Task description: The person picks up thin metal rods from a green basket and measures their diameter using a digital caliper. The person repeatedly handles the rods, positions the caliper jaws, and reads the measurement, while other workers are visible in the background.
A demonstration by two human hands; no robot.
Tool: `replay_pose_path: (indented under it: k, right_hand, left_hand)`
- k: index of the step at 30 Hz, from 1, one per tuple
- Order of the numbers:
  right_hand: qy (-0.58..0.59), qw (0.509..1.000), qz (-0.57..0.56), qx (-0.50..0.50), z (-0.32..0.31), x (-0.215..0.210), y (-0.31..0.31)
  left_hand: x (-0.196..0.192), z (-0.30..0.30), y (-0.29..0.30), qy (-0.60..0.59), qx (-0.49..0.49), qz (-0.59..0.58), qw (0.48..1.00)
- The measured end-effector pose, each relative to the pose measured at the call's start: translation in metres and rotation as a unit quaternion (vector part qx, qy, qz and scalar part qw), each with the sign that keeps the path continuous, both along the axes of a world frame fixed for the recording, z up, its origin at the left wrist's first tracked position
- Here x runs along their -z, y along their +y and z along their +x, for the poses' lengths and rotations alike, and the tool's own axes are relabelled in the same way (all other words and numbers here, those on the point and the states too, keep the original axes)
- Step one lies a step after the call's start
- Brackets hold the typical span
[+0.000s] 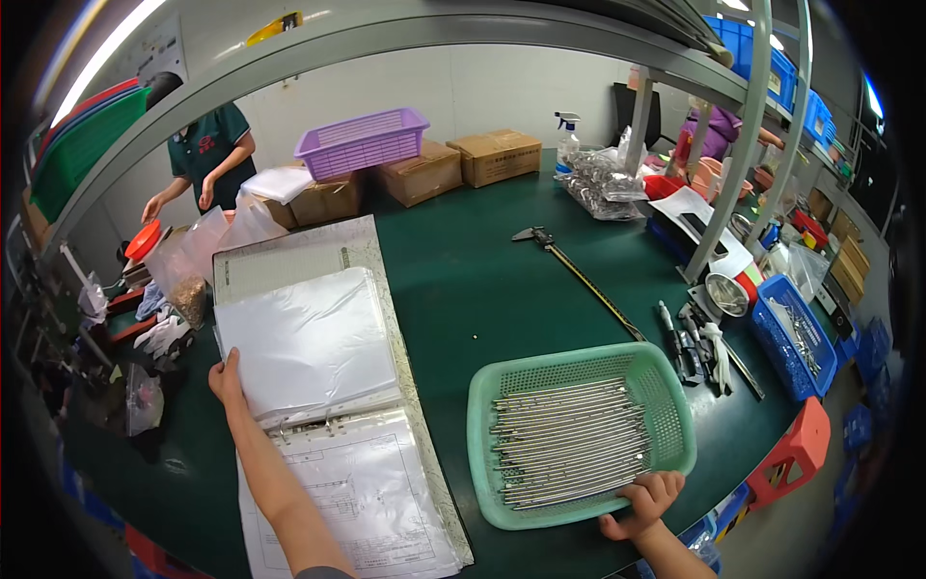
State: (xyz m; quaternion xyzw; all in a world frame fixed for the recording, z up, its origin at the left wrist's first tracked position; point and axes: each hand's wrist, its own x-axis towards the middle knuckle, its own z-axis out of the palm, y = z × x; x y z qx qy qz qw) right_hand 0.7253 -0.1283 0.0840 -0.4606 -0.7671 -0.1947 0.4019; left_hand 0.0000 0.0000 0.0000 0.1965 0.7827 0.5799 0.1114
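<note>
An open ring binder [333, 429] with clear plastic sleeves lies on the left part of the green table. My left hand [228, 380] is closed on the left edge of its upper plastic-sleeved pages [304, 333]; some of the fingers are hidden. The lower sleeve shows a printed drawing. To the right stands a light-green plastic basket [485, 439] holding a row of several thin metal rods [569, 444]. My right hand [648, 504] grips the basket's near right rim, fingers curled over it and thumb outside.
A caliper [579, 278] lies beyond the basket. Pens [683, 345] and a blue basket of metal parts [793, 336] are at right. Cardboard boxes [494, 157], a purple basket [362, 142] and a spray bottle [567, 140] stand at the back. Another person [214, 159] works far left.
</note>
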Motion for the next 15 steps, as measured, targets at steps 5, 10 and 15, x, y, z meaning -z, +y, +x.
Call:
replay_pose_path:
  k: [5, 10, 15]
  right_hand:
    - [0.018, 1.000, 0.003, 0.007, -0.006, -0.003, 0.000]
    - [0.030, 0.999, 0.013, -0.007, -0.001, -0.010, 0.001]
    - [0.045, 0.999, 0.011, -0.015, 0.004, -0.010, 0.001]
  left_hand:
    - [-0.121, 0.137, -0.008, 0.304, -0.221, -0.243, 0.894]
    - [-0.158, 0.260, 0.042, 0.539, 0.176, 0.118, 0.815]
    - [-0.122, 0.391, 0.107, 0.546, 0.538, 0.069, 0.638]
